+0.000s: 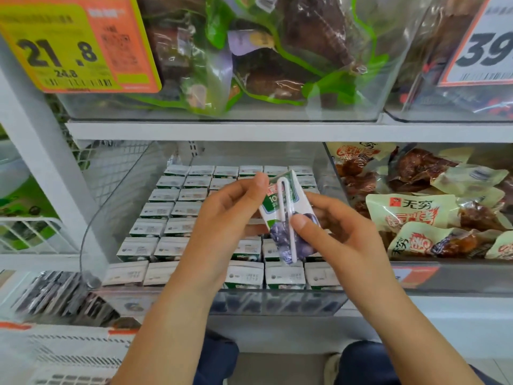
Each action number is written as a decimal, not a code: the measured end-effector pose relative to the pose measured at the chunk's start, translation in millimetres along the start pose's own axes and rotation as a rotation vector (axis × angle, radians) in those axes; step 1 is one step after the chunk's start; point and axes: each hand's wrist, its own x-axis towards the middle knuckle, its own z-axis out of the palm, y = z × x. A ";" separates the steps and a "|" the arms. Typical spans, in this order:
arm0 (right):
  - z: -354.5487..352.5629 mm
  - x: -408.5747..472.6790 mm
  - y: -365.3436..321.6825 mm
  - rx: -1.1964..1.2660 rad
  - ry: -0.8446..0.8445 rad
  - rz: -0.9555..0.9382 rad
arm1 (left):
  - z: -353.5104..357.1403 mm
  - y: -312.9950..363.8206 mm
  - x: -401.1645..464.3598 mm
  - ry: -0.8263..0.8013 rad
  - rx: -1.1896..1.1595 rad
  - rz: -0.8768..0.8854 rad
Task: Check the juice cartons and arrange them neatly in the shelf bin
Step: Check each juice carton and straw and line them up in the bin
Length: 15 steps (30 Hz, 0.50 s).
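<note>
Quick count, for whatever it's worth: two hands in view, the left hand [222, 218] and the right hand [341, 234], with exactly one juice carton [288, 218] between them, and that carton has one white straw [286, 218] stuck to its face. Down in the shelf bin [277, 304] the packed cartons [244, 275] run six across along the back edge and roughly eight rows deep, though the hands hide a chunk of the middle so I can't give an exact total. Two price tags show: a yellow one [75, 45] and a white one [483, 45].
</note>
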 end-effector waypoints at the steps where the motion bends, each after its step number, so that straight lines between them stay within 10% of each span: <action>1: -1.4 1.0 0.4 0.033 0.006 0.014 | -0.8 -0.2 0.2 -0.013 -0.022 -0.011; 15: -2.8 -8.5 -2.2 -0.184 0.150 -0.200 | -5.0 0.5 1.1 -0.170 -0.101 0.000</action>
